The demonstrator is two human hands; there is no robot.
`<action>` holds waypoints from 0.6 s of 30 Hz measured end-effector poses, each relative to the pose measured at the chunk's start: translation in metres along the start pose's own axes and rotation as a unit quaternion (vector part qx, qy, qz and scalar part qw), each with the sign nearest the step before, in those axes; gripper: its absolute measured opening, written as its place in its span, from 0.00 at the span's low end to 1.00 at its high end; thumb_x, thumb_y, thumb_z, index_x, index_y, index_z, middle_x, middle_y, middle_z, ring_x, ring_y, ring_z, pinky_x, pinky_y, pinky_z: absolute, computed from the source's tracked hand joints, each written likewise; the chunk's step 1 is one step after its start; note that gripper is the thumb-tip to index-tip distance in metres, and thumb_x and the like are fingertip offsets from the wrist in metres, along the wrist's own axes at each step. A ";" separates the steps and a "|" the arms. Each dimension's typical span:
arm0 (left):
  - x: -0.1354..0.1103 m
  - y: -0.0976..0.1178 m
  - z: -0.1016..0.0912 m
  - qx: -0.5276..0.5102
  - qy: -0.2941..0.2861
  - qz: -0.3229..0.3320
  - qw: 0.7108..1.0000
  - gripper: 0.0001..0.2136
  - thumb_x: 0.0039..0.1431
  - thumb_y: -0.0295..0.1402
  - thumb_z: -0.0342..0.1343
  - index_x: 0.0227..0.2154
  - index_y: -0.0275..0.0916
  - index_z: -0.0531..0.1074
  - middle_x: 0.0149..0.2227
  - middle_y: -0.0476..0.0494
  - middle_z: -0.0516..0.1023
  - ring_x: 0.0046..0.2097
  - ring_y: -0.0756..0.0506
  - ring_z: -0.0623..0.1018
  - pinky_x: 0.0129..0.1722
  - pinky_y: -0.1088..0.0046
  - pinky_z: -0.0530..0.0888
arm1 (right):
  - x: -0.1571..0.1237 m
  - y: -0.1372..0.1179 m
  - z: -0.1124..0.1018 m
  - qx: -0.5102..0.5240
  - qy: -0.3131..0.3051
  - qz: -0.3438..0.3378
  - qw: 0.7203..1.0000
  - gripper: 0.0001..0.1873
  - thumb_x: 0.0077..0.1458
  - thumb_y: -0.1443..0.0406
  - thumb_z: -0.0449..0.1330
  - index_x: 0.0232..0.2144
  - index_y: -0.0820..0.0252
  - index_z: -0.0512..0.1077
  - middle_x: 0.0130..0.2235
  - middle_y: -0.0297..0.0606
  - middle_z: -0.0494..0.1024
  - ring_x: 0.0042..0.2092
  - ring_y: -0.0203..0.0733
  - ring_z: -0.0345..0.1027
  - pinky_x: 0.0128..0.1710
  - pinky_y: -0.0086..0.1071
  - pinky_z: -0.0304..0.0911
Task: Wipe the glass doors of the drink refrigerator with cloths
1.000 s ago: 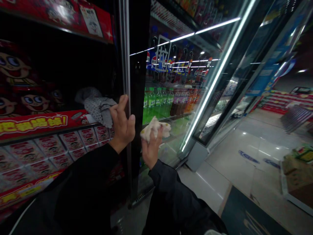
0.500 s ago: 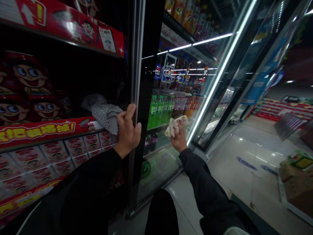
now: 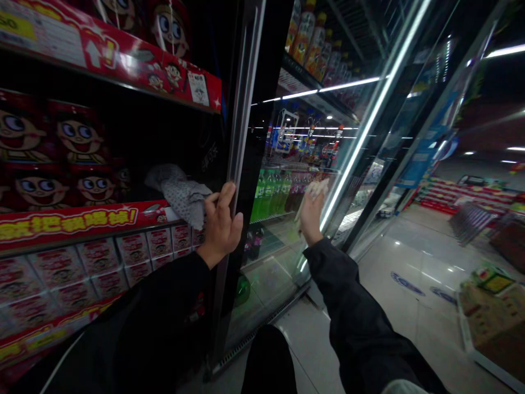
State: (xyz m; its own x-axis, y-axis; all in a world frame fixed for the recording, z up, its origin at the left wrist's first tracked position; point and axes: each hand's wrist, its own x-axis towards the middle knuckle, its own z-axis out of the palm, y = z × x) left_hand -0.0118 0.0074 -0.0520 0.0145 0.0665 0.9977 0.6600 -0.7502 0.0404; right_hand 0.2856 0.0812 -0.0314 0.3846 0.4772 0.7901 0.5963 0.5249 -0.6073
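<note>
My left hand (image 3: 222, 227) has its fingers bent and rests against the metal edge of a glass cooler door (image 3: 241, 109). A grey dotted cloth (image 3: 186, 200) trails from these fingers over the red shelf edge to the left; where the fingers close on it is partly hidden. On the door's glass, my right hand (image 3: 312, 216) presses a crumpled white cloth (image 3: 318, 187) with its fingers closed round it. Behind the glass stand green bottles (image 3: 273, 191) and other drinks on racks.
Red packs with cartoon faces (image 3: 80, 131) and stacked cartons (image 3: 100, 254) fill shelves at the left. My knee (image 3: 268, 361) is close to the cooler's base. Cardboard boxes (image 3: 492, 312) stand on a low white platform at the right, on the tiled floor (image 3: 394, 306).
My right hand has slid the white cloth up and to the right across the glass, toward the bright light strip. My left hand stays by the door edge. The view has shifted slightly.
</note>
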 end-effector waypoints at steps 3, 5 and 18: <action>0.001 0.000 -0.002 0.001 -0.004 0.004 1.000 0.31 0.81 0.46 0.42 0.81 0.43 0.49 0.77 0.34 0.67 0.68 0.35 0.68 0.67 0.53 0.67 | -0.052 -0.052 0.031 -0.023 -0.010 -0.082 0.996 0.37 0.75 0.50 0.50 0.80 0.50 0.51 0.84 0.47 0.45 0.85 0.56 0.36 0.81 0.67 0.43; 0.001 -0.001 -0.003 0.001 -0.011 0.009 1.000 0.31 0.82 0.46 0.40 0.81 0.43 0.48 0.77 0.33 0.66 0.68 0.35 0.68 0.67 0.53 0.67 | -0.087 -0.086 0.044 -0.041 -0.027 -0.225 0.973 0.34 0.75 0.55 0.52 0.78 0.43 0.53 0.85 0.40 0.40 0.85 0.56 0.32 0.81 0.67 0.45; 0.001 0.002 0.000 0.026 -0.003 0.022 0.999 0.33 0.80 0.45 0.45 0.82 0.43 0.45 0.77 0.32 0.63 0.67 0.34 0.67 0.67 0.53 0.67 | 0.013 -0.035 0.021 -0.060 -0.097 -0.558 0.822 0.22 0.70 0.44 0.55 0.53 0.45 0.77 0.75 0.37 0.70 0.81 0.58 0.54 0.74 0.58 0.59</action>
State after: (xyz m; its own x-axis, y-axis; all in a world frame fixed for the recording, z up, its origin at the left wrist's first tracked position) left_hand -0.0103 0.0056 -0.0506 0.0494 0.0388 0.9980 0.6973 -0.7168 -0.0066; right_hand 0.2555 0.0838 -0.0015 -0.5618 -0.1454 0.8144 0.5706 0.6447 0.5087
